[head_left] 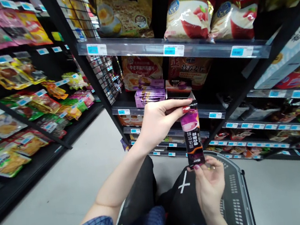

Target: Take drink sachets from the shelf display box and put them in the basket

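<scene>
Between my two hands hangs a narrow black and purple drink-powder sachet [192,136], held upright with its printed side facing me. My left hand [162,120] pinches its top edge between thumb and fingers. At the bottom end, my right hand [209,179] grips the sachet with the thumb in front and the fingers partly hidden behind. Just beyond my left hand, on a shelf, stand a purple box of sachets [150,96] and a dark box with a cup picture [178,86].
Bags of oatmeal [191,8] fill the upper shelf [134,44], whose edge juts out above my hands. Snack racks [25,108] line the left side. A dark grey shopping basket [234,197] is beside my right leg. Grey floor [96,165] shows at the left.
</scene>
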